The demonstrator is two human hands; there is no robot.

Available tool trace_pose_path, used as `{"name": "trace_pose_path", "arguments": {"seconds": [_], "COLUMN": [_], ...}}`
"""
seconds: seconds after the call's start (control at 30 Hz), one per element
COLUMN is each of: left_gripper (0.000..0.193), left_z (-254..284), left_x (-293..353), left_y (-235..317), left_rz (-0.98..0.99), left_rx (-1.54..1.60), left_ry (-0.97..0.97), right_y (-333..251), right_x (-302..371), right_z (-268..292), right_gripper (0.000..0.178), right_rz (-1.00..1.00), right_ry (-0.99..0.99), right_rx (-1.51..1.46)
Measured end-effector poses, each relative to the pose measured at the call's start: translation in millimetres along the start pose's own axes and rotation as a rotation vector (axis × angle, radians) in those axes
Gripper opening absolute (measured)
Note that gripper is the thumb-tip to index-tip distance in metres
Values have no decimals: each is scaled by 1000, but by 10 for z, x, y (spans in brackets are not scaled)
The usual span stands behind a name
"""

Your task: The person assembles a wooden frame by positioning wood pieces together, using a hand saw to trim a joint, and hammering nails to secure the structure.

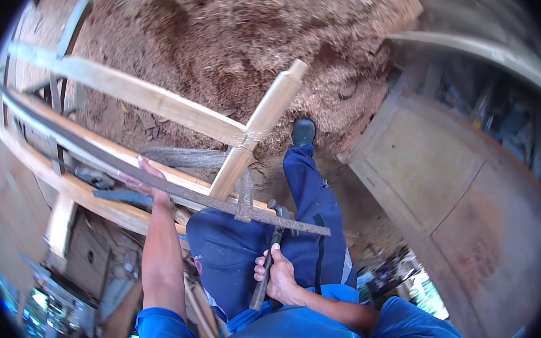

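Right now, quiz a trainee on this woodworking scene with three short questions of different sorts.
1. True or false: the right hand holds a hammer.
2. Multiple choice: the left hand rests on (A) a paint can, (B) the long dark metal bar lying across the wooden frame, (C) a rope.
3. Fill the gap: the ground beyond the frame is covered with a heap of reddish ____.

Key
1. True; its grip is on the handle, with the head up near the metal bar.
2. B
3. Sawdust, or fine wood shavings.
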State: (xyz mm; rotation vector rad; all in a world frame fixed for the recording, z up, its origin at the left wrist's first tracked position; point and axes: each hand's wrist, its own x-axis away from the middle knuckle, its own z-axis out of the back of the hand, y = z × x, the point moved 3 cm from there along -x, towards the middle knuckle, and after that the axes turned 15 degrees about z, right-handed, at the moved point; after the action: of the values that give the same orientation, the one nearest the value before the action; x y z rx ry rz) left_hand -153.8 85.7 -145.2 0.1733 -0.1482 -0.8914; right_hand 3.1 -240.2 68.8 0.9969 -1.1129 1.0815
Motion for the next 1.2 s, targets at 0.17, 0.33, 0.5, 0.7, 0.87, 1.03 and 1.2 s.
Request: {"name": "trace_pose_path", "arguments": {"seconds": [0.17,0.33,0.5,0.7,0.87,1.03,1.2], "left_gripper": [105,93,80,54,43,44,44], "left_z": [31,220,924,936,975,985,1020], "left_x": [114,267,645,1692,1801,1866,1791], "left_y": [27,250,249,900,889,946,899], "left_rz": [130,111,10,462,518,517,502], "left_rx": [-43,65,750,1114,1011,943,936], "left_ry": [-18,-240,-825,-1561,-1089,-972,-942], "right_y": [36,-493,-1153,-1613,-1696,-1625,-1613], "right_x": [-51,210,882,624,599,352,738], "right_z": [119,234,-57,-227,-126,-155,-123], "right_gripper": [31,33,39,47,45,45,44], "right_rz": [-93,-337,1345,1764,1872,1847,1998], "right_ry": [-168,-650,-1334,-1093,-1166,-1099,-1278], "right_rx": [101,773,1551,1847,1765,1875,1541]}}
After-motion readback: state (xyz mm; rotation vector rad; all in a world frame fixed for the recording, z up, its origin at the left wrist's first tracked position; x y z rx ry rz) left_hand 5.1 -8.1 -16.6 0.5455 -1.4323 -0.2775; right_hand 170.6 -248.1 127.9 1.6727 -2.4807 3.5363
